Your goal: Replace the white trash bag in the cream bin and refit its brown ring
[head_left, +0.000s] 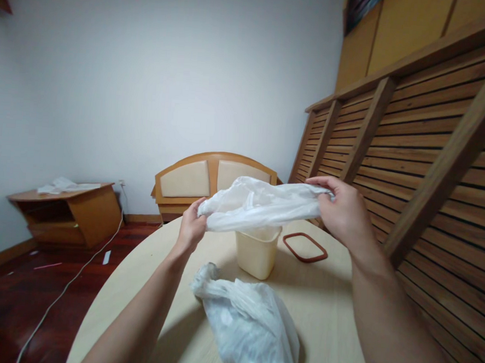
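A white plastic bag [261, 204] is stretched sideways between my two hands. My left hand [192, 225] pinches its left end, and my right hand [340, 208] grips the right end between thumb and fingers. Just below the bag, a cream-coloured bin [256, 254] stands upright on the table; the bag hides part of its rim. To the right of the bin lies a reddish-brown rounded frame [306, 248], flat on the tabletop. Nearer to me rests a filled white plastic bag [254, 327], its gathered neck pointing left.
All this is on a round, pale wooden table [129, 284]. Slatted wooden panels [425, 154] lean along the right. A headboard [210, 179] stands behind the table. At the left are a low cabinet [88, 216] and a white cable [67, 288] across the dark red floor.
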Motion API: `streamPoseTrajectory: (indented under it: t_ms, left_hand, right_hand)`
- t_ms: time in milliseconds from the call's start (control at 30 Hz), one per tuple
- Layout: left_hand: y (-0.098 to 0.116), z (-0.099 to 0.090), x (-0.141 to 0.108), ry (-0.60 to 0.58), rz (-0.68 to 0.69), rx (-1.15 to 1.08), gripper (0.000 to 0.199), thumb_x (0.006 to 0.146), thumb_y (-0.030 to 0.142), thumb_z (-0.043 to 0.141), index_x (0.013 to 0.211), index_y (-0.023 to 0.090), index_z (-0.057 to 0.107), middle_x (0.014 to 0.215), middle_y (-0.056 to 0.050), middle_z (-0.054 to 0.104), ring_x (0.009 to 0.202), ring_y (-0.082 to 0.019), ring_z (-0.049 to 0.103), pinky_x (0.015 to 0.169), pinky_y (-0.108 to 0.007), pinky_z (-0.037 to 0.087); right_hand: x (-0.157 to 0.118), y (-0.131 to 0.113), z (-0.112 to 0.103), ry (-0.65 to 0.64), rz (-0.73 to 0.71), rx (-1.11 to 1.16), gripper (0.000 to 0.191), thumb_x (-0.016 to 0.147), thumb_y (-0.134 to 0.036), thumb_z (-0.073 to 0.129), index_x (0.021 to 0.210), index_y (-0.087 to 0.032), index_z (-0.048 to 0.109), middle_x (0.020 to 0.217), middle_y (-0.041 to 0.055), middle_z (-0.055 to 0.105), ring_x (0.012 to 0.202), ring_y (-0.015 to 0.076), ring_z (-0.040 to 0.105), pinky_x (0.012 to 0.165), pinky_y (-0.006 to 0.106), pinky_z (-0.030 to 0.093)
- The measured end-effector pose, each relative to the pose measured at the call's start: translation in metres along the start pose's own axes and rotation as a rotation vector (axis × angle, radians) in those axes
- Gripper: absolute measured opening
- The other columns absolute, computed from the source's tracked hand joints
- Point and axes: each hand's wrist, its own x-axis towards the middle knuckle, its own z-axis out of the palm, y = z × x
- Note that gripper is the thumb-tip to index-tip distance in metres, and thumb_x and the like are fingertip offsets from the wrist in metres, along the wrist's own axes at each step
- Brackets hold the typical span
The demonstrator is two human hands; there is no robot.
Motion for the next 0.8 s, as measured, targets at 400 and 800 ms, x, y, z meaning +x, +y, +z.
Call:
streamPoseTrajectory:
  t_ms: [400, 800]
  left_hand:
    - [0.059, -0.009, -0.017, -0.266, -0.031, -0.251, 0.043, 0.071, 0.027, 0.069, 0.113, 0.019, 0.069, 0.114, -0.005, 0.073, 0.085, -0.018, 0.067, 0.07, -0.023, 0.053]
    - [0.059, -0.011, -0.012, -0.137, 0.126, 0.185, 0.04, 0.07, 0.047, 0.07, 0.092, 0.015, 0.078, 0.094, -0.01, 0.077, 0.083, -0.022, 0.066, 0.07, -0.027, 0.049]
  right_hand:
    - [0.004, -0.018, -0.003, 0.08, 0.037, 0.304, 0.024, 0.084, -0.025, 0.053, 0.099, -0.02, 0.072, 0.092, 0.0063, 0.075, 0.08, 0.0222, 0.067, 0.071, 0.033, 0.054]
    - [0.004, -0.008, 0.005, -0.194, 0.035, 0.335, 0.023, 0.079, -0.034, 0.064, 0.092, -0.017, 0.074, 0.083, 0.0045, 0.074, 0.069, 0.018, 0.064, 0.061, 0.027, 0.05]
